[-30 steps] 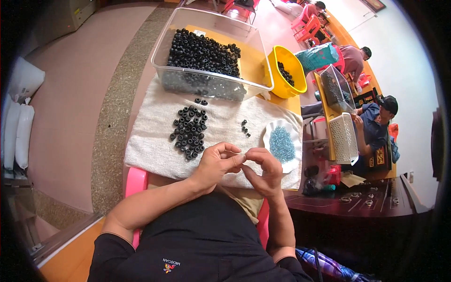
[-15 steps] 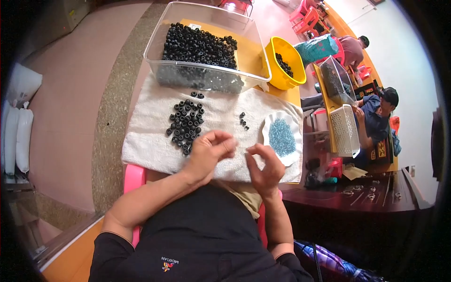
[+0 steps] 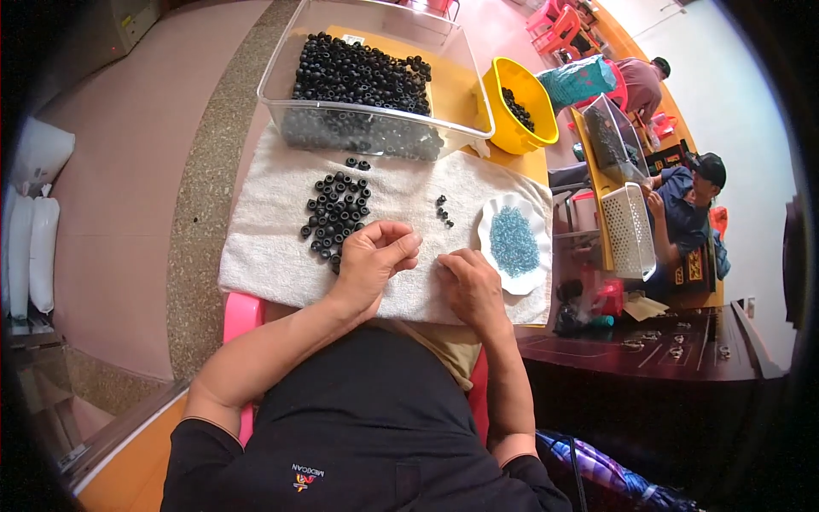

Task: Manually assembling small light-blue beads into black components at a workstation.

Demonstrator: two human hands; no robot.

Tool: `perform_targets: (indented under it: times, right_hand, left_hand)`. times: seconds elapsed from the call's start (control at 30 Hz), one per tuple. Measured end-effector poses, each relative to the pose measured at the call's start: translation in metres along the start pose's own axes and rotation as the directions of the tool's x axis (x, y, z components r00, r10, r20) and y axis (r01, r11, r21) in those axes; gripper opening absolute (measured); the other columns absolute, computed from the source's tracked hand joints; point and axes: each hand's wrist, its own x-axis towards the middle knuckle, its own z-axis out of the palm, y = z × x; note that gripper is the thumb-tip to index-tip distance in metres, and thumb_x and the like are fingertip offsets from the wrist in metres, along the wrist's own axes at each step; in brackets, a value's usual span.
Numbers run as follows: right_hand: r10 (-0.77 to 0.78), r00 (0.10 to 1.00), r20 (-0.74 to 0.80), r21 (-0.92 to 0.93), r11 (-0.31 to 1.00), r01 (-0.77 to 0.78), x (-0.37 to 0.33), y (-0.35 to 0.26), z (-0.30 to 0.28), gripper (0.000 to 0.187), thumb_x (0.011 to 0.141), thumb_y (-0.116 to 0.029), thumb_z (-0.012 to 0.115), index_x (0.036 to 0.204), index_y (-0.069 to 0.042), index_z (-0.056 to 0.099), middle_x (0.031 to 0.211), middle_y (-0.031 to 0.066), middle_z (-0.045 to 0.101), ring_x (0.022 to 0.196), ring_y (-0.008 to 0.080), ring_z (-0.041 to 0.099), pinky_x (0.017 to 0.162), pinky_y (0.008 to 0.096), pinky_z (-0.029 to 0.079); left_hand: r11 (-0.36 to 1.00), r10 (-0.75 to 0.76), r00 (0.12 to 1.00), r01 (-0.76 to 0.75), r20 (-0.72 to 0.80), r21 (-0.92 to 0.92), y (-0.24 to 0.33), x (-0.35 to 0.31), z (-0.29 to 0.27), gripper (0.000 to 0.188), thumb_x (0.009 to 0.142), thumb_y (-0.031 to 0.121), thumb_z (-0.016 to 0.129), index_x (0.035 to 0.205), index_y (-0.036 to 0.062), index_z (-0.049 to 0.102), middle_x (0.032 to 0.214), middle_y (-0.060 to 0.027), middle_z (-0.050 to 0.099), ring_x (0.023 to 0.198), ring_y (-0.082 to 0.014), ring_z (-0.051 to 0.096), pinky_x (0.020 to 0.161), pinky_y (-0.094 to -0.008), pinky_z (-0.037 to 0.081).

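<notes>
Over the white towel [image 3: 269, 230], my left hand [image 3: 375, 256] is closed in a pinch, thumb against bent fingers; what it holds, if anything, is too small to make out. Lower on the towel, to the right of it, my right hand [image 3: 473, 286] has its fingers curled and tips pressed together, their content hidden. Beyond my left hand lies a group of black ring-like pieces with holes [image 3: 337, 205]. A short row of smaller black pieces [image 3: 444, 212] sits beyond my right hand. Beside that hand stands a white wavy-rimmed plate [image 3: 488, 224] heaped with tiny clear-blue pieces [image 3: 514, 241].
A clear plastic bin [image 3: 375, 113] of black pieces stands at the towel's far edge, with a yellow tub [image 3: 505, 128] to its right. Further right, co-workers sit near a white perforated basket [image 3: 629, 230]. A pink chair [image 3: 244, 316] is under me.
My right hand has turned and moved slightly left, its fingers going from a spread pinch to curled together. My left hand has shifted slightly up and left, still pinching.
</notes>
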Motion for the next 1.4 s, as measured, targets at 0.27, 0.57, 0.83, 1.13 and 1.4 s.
perform_targets:
  times: [0.27, 0.57, 0.83, 1.13, 1.4]
  right_hand:
    - [0.071, 0.99, -0.123, 0.291, 0.956, -0.033, 0.006, -0.004, -0.005, 0.019, 0.081, 0.006, 0.066, 0.099, -0.002, 0.066, 0.089, 0.0124, 0.065, 0.08, 0.0242, 0.064, 0.071, 0.0316, 0.051]
    - [0.265, 0.962, 0.056, 0.811, 0.55, -0.199, 0.004, 0.001, -0.009, 0.009, 0.082, 0.006, 0.07, 0.088, 0.003, 0.065, 0.088, 0.007, 0.064, 0.08, 0.0125, 0.06, 0.072, 0.0252, 0.049]
    - [0.183, 0.98, 0.081, 0.931, 0.338, -0.14, -0.003, -0.007, -0.009, 0.011, 0.08, 0.007, 0.069, 0.082, 0.0, 0.061, 0.089, 0.0071, 0.061, 0.084, 0.0148, 0.059, 0.077, 0.0286, 0.049]
    - [0.228, 0.97, -0.084, 0.924, 0.382, -0.01, -0.005, -0.017, 0.002, 0.01, 0.083, 0.006, 0.068, 0.086, -0.001, 0.061, 0.092, 0.0081, 0.06, 0.085, 0.0156, 0.058, 0.074, 0.0265, 0.049]
    - [0.236, 0.964, -0.122, 0.924, 0.381, 0.023, -0.006, -0.02, 0.006, 0.009, 0.084, 0.004, 0.068, 0.088, -0.001, 0.062, 0.093, 0.0079, 0.06, 0.084, 0.0155, 0.057, 0.073, 0.0264, 0.048]
  left_hand:
    - [0.995, -0.04, 0.999, 0.037, 0.032, 0.091, -0.004, -0.002, 0.001, 0.011, 0.089, 0.009, 0.069, 0.097, 0.0044, 0.063, 0.087, -0.0034, 0.066, 0.077, -0.0102, 0.063, 0.071, -0.024, 0.054]
    - [0.954, -0.301, 0.91, 0.283, 0.287, 0.102, -0.002, -0.007, 0.002, 0.014, 0.088, 0.011, 0.071, 0.099, 0.0056, 0.064, 0.092, -0.0041, 0.067, 0.082, -0.0131, 0.065, 0.076, -0.0284, 0.056]
    - [0.939, -0.339, 0.864, 0.335, 0.372, 0.078, 0.007, -0.01, 0.003, 0.013, 0.089, 0.01, 0.069, 0.099, 0.0054, 0.064, 0.09, -0.0052, 0.067, 0.082, -0.0146, 0.066, 0.077, -0.0307, 0.058]
    - [0.93, -0.352, 0.859, 0.367, 0.372, 0.032, 0.008, -0.009, 0.003, 0.01, 0.09, 0.009, 0.068, 0.097, 0.0045, 0.063, 0.089, -0.0058, 0.067, 0.081, -0.0154, 0.067, 0.076, -0.0309, 0.059]
    - [0.932, -0.347, 0.845, 0.361, 0.406, 0.046, 0.012, -0.007, 0.002, 0.01, 0.09, 0.01, 0.069, 0.096, 0.0042, 0.064, 0.089, -0.0056, 0.067, 0.082, -0.0152, 0.067, 0.077, -0.0304, 0.058]
